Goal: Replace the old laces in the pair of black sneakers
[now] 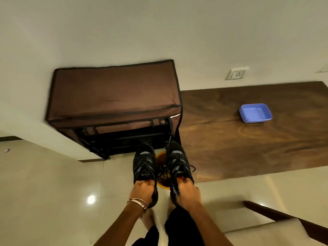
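In front of the brown fabric shoe rack [113, 96], seen from the head camera, a person holds a pair of black sneakers up side by side, toes pointing toward the rack's open lower front. The left hand [141, 191] grips the left sneaker [144, 163] at its heel end, fingers curled over the collar and into the opening; a ring shows on one finger and thin bangles [138, 203] circle the wrist. The right hand [186, 192] grips the right sneaker [179, 164] the same way, fingers hooked into the opening and thumb side against the heel. Both shoes are laced with black laces [164, 172], whose loose ends dangle between the two shoes and off the right shoe's outer side. Below the gap between the shoes, nearer than the rack, sits an orange bowl [162, 185], mostly hidden by the shoes and the tangled lace ends. To the right of the rack lies a dark wooden tabletop [248, 148], with a blue plastic tray [255, 113] on it well apart from the shoes. On the wall to the right of the rack is a white socket plate [237, 74]. The floor [53, 183] in front of the rack is pale glossy tile.
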Demonstrator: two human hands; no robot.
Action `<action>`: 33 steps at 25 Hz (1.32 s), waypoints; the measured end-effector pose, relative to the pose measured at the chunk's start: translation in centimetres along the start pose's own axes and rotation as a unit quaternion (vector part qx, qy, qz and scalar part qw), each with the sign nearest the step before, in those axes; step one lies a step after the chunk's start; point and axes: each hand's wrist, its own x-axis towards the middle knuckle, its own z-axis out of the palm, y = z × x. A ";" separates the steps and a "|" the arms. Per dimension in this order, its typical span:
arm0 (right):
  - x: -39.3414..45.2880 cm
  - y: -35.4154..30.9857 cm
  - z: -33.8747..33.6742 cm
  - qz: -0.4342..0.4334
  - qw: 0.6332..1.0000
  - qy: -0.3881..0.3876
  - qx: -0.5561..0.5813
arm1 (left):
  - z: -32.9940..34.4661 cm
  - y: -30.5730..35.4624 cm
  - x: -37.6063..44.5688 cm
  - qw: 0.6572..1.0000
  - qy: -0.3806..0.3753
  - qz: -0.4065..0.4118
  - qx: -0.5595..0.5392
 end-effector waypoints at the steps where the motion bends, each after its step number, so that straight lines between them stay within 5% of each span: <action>1: 0.7 -1.1 0.6 -0.016 1.000 -0.008 -0.008 | 0.7 -1.0 0.3 1.000 -0.005 -0.013 -0.005; 9: 14.0 -6.5 3.4 -0.092 0.994 0.029 -0.054 | 4.0 -7.2 11.5 0.993 0.012 -0.097 -0.058; 21: 35.8 -10.0 2.2 -0.091 0.980 0.152 -0.087 | 6.1 -14.2 32.8 0.979 0.159 -0.125 -0.004; 33: 39.4 -10.0 2.0 -0.088 0.981 0.141 -0.104 | 7.1 -16.1 35.2 0.964 0.224 -0.142 0.006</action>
